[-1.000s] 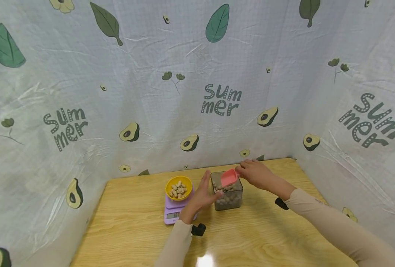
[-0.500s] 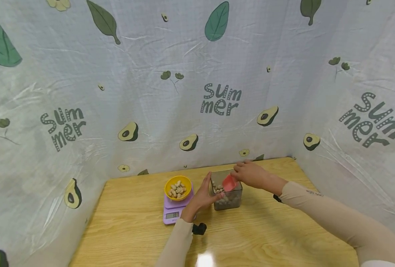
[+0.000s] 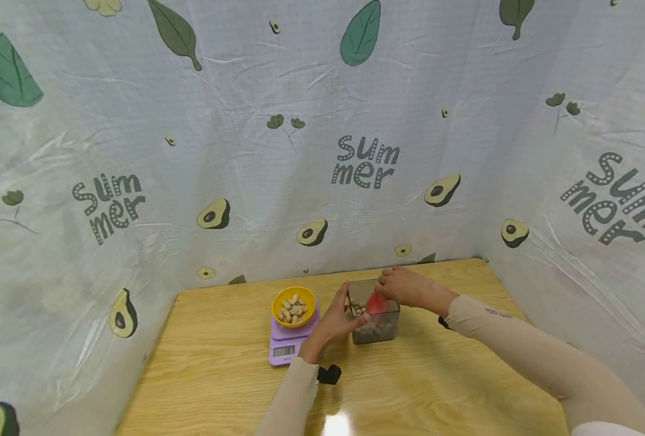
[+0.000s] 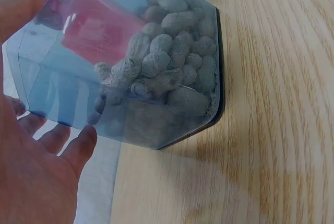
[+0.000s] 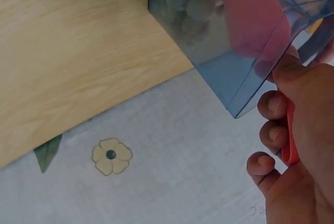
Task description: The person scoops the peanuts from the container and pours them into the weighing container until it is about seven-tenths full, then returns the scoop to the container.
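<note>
A clear grey plastic container (image 3: 373, 334) stands on the table, partly filled with unshelled peanuts (image 4: 175, 62). My left hand (image 3: 333, 324) holds it at its left side, with the thumb at the front rim and the fingers spread along the wall. My right hand (image 3: 407, 288) grips the handle of a red scoop (image 3: 377, 303) at the container's right rim. In the left wrist view the scoop's bowl is inside the container, its edge down against the peanuts. The right wrist view shows my fingers curled round the red handle (image 5: 291, 135).
Left of the container, a purple kitchen scale (image 3: 281, 332) carries a yellow bowl (image 3: 288, 292) with several peanuts in it. My left forearm passes close to the scale's right side. A printed sheet (image 3: 257, 181) hangs behind the wooden table (image 3: 218, 363) and at its sides.
My right hand has moved left and lowered the scoop deeper into the container, tilting it toward the peanuts. My left hand stays at the container's side.
</note>
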`<state>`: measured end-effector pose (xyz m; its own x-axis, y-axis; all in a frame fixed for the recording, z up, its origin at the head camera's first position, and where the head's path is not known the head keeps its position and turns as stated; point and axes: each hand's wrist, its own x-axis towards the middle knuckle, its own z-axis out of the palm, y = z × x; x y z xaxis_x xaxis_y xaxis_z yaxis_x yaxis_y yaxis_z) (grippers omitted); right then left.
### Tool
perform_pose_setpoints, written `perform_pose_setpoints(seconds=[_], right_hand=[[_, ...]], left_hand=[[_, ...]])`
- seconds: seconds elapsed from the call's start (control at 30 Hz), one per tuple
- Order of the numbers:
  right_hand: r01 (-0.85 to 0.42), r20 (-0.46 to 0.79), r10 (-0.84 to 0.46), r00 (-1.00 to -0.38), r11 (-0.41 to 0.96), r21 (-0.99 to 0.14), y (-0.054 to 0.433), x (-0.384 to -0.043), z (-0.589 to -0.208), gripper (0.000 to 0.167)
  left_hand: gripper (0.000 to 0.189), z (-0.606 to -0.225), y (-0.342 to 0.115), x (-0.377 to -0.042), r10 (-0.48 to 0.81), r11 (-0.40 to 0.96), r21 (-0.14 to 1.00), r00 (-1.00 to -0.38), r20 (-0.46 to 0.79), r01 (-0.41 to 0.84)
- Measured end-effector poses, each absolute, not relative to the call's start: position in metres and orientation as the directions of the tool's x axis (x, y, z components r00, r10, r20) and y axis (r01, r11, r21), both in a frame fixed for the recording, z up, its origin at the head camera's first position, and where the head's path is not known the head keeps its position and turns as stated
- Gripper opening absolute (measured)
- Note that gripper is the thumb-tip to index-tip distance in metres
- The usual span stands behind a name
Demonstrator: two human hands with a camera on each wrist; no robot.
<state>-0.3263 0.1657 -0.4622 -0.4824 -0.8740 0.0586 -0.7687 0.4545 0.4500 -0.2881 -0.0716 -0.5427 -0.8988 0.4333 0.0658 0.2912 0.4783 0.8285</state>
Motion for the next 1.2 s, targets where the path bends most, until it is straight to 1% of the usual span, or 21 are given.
perform_pose_setpoints(seconds=[0.13, 0.23, 0.37, 0.47, 0.53, 0.63, 0.83, 0.97, 1.1, 1.2], right_hand=[[-0.788, 0.053, -0.866, -0.496, 0.476, 0.39, 0.167, -0.326, -0.465, 0.01], [-0.778, 0.062, -0.861, -0.504, 0.484, 0.401, 0.166, -0.325, -0.467, 0.012], [-0.773, 0.073, -0.873, -0.483, 0.464, 0.433, 0.158, -0.324, -0.466, 0.011], [-0.798, 0.047, -0.881, -0.47, 0.447, 0.405, 0.153, -0.323, -0.462, 0.006], [-0.811, 0.015, -0.874, -0.485, 0.456, 0.365, 0.151, -0.322, -0.459, 0.003], [-0.815, -0.012, -0.857, -0.515, 0.486, 0.315, 0.151, -0.322, -0.459, 0.004], [-0.837, 0.065, -0.865, -0.497, 0.498, 0.228, 0.159, -0.324, -0.471, 0.007], [-0.821, 0.124, -0.844, -0.522, 0.537, 0.197, 0.165, -0.323, -0.479, 0.008], [-0.787, 0.176, -0.826, -0.535, 0.563, 0.251, 0.163, -0.321, -0.483, 0.016], [-0.773, 0.197, -0.82, -0.538, 0.573, 0.273, 0.159, -0.321, -0.484, 0.019]], left_hand=[[0.108, -0.541, -0.071, -0.287, 0.426, 0.505, 0.811, -0.902, 0.064, 0.295], [0.107, -0.54, -0.071, -0.287, 0.424, 0.491, 0.822, -0.903, 0.062, 0.288], [0.105, -0.539, -0.071, -0.288, 0.43, 0.467, 0.836, -0.9, 0.071, 0.289], [0.104, -0.538, -0.072, -0.289, 0.43, 0.465, 0.837, -0.9, 0.071, 0.288], [0.104, -0.538, -0.071, -0.289, 0.433, 0.467, 0.836, -0.899, 0.068, 0.288], [0.105, -0.54, -0.07, -0.288, 0.44, 0.463, 0.837, -0.896, 0.07, 0.292], [0.107, -0.542, -0.069, -0.286, 0.435, 0.46, 0.839, -0.897, 0.074, 0.292], [0.105, -0.542, -0.067, -0.284, 0.432, 0.463, 0.84, -0.9, 0.066, 0.283], [0.105, -0.541, -0.067, -0.283, 0.428, 0.472, 0.832, -0.901, 0.071, 0.29], [0.107, -0.541, -0.066, -0.285, 0.429, 0.469, 0.831, -0.899, 0.081, 0.299]])
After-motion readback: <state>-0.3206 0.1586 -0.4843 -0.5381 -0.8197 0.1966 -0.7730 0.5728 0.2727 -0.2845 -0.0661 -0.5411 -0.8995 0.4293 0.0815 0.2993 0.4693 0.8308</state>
